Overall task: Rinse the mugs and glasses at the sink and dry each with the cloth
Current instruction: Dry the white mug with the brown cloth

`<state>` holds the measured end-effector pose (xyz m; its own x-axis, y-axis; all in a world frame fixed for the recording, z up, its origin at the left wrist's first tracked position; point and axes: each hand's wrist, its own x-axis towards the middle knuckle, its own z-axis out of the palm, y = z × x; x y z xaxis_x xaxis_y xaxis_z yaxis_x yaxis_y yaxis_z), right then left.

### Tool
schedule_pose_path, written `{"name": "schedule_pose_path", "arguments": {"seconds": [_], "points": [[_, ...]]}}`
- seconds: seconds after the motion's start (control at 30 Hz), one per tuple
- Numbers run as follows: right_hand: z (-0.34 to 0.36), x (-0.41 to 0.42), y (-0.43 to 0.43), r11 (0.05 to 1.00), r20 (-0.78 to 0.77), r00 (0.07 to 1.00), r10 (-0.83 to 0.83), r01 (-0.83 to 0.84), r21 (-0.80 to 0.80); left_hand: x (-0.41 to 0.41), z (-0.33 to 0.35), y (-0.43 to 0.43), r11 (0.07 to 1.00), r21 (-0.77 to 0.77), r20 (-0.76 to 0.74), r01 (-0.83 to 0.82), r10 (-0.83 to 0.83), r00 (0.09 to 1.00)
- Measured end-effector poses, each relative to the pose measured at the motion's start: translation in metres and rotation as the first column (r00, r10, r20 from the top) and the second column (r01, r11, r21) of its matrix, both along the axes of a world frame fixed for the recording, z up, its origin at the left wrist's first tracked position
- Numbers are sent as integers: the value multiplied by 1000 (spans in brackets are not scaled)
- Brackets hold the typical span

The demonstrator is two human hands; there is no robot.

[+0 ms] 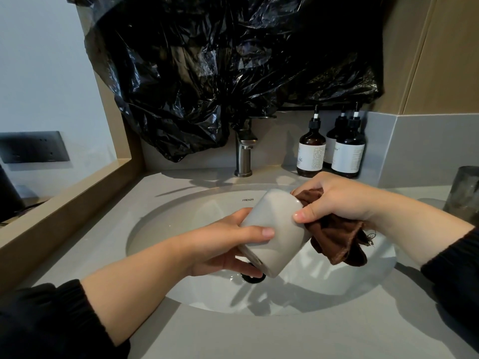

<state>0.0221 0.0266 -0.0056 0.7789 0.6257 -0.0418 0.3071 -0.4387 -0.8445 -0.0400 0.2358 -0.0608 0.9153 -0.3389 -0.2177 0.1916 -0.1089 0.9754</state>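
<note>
A pale grey mug [274, 229] is held tilted over the white sink basin [181, 224], its base toward me and its mouth pointing up and away. My left hand [225, 244] grips the mug's lower body, thumb on top. My right hand [339, 198] holds a brown cloth [337, 239] against the mug's mouth end, thumb pressed on the mug's side; part of the cloth hangs down over the basin. A dark smoked glass [465, 195] stands on the counter at the far right edge.
A brushed metal tap [243, 151] stands behind the basin, with no water visible. Three brown pump bottles [311, 151] sit at the back right. Black plastic sheeting [233, 60] covers the wall above. A wooden ledge [64, 203] borders the counter's left.
</note>
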Motion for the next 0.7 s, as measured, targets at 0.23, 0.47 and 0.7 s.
{"name": "schedule_pose_path", "arguments": {"seconds": [0.23,0.47,0.7], "points": [[5,-6,1,881,35,942,-334,299,366,0,-1,-2,968,-178,-38,-177,173,984],[-24,-20,21,992,786,607,-119,50,112,-3,0,-5,955,-176,-2,-237,241,971],[-30,-15,20,994,938,334,-96,85,72,-4,0,-6,950,-200,25,-239,249,968]]}}
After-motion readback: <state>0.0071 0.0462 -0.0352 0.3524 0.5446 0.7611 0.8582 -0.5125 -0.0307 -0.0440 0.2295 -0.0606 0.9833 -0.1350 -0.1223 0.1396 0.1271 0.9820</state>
